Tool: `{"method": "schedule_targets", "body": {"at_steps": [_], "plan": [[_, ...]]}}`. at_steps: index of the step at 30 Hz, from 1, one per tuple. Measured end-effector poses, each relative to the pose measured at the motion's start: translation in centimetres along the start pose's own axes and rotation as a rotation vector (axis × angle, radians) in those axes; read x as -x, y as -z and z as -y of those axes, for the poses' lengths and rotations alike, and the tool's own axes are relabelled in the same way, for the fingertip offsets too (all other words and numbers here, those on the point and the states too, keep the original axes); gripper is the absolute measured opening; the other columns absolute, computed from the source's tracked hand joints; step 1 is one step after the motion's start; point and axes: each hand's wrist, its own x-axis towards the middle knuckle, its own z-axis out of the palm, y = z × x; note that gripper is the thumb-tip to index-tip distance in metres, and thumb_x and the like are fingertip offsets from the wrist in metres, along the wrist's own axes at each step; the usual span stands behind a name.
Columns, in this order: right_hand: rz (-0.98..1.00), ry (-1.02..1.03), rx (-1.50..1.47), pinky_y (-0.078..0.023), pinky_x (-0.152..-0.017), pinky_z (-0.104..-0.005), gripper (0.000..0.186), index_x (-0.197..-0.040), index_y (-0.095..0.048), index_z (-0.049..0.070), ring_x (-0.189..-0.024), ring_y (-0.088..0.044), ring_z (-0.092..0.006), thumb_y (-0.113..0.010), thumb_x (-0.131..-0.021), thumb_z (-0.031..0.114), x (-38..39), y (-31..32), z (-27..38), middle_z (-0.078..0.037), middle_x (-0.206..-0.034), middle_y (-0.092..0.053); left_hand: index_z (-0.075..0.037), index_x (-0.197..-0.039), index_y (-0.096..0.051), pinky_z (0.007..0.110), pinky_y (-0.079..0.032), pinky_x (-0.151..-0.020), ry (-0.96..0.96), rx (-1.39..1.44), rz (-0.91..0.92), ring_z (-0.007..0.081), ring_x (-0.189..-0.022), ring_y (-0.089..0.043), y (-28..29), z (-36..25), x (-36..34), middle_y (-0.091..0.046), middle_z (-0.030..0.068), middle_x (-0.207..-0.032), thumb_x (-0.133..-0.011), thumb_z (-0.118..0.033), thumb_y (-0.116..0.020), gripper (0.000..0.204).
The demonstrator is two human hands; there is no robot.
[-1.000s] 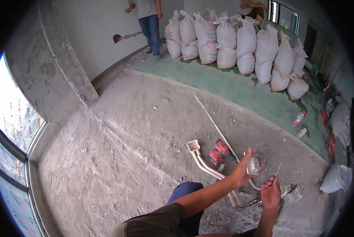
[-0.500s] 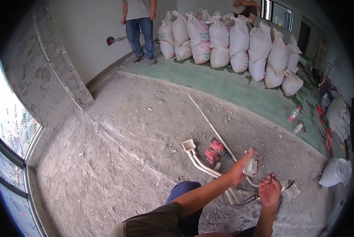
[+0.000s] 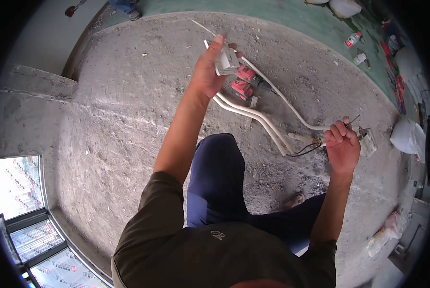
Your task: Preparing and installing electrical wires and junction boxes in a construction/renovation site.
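In my left hand [image 3: 210, 65] I grip a white plastic box [image 3: 227, 61], held up above two red-and-black cordless power tools [image 3: 242, 89] on the dusty floor. My right hand [image 3: 340, 139] has its fingers curled round a thin rod [image 3: 353, 120], too small to identify surely. Beneath and beside my hands lie curved white pipes [image 3: 253, 116], a long straight-to-bent white pipe [image 3: 287, 102] and a black cable [image 3: 306, 150]. A white fitting or debris [image 3: 368, 144] lies just right of my right hand, partly hidden.
Bottles [image 3: 353, 39], white sacks [image 3: 344, 7] and red tools [image 3: 397, 81] lie on the green floor section. A bag [image 3: 407, 134] is at the right, a window [image 3: 15, 185] at the left. Another person's leg [image 3: 126, 7] shows at the top.
The view has tilted down, showing more of my legs and torso. My left arm with the box appears higher and further left; my right hand also sits higher in view.
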Motion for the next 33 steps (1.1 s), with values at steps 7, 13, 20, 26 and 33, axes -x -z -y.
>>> {"method": "schedule_targets", "body": {"at_steps": [7,13,20,26,33], "plan": [[0.030,-0.021,0.036,-0.035,-0.069,-0.0263,0.019,-0.106,-0.050,0.006,-0.068,-0.041,-0.0097,-0.047,-0.087,0.006,0.2,0.1,0.4,0.001,-0.078,-0.045,-0.009,-0.118,-0.047,0.036,-0.052,-0.066,0.273,-0.566,-0.510,0.0173,-0.079,-0.056,19.5,3.6,6.0,-0.054,0.0052,-0.092,-0.083,-0.029,-0.067,0.045],[-0.021,-0.051,0.045,-0.035,-0.069,-0.0255,0.024,-0.111,-0.052,0.004,-0.069,-0.040,-0.0099,-0.047,-0.087,0.006,1.2,0.8,0.2,0.000,-0.079,-0.044,-0.007,-0.110,-0.047,0.049,-0.052,-0.075,0.688,-0.198,-0.657,0.0332,-0.087,-0.061,31.5,12.7,11.2,-0.057,0.0145,-0.098,-0.091,-0.030,-0.056,0.031],[-0.162,-0.086,0.112,-0.035,-0.067,-0.0248,0.026,-0.113,-0.052,0.003,-0.067,-0.039,-0.0099,-0.048,-0.087,0.006,3.0,0.8,0.7,0.000,-0.078,-0.043,-0.008,-0.106,-0.057,0.046,-0.052,-0.073,0.564,-0.019,-0.739,0.0247,-0.086,-0.061,35.8,17.6,11.7,-0.062,0.0080,-0.096,-0.091,-0.029,-0.057,0.025],[-0.225,-0.102,0.210,-0.035,-0.066,-0.0237,0.026,-0.113,-0.051,0.003,-0.067,-0.038,-0.0091,-0.048,-0.088,0.006,4.5,0.8,1.7,0.001,-0.078,-0.042,-0.014,-0.104,-0.062,0.039,-0.048,-0.072,0.534,-0.268,-0.885,0.0172,-0.083,-0.059,36.3,17.0,11.5,-0.063,0.0014,-0.094,-0.085,-0.025,-0.064,0.022],[-0.217,-0.096,0.139,-0.036,-0.068,-0.0242,0.026,-0.115,-0.051,0.003,-0.069,-0.039,-0.0093,-0.048,-0.089,0.008,4.6,2.6,1.3,0.001,-0.081,-0.043,-0.009,-0.113,-0.058,0.043,-0.046,-0.080,0.544,-0.425,-0.932,0.0208,-0.090,-0.058,36.4,17.2,11.7,-0.062,0.0062,-0.100,-0.084,-0.021,-0.062,0.032]]}}
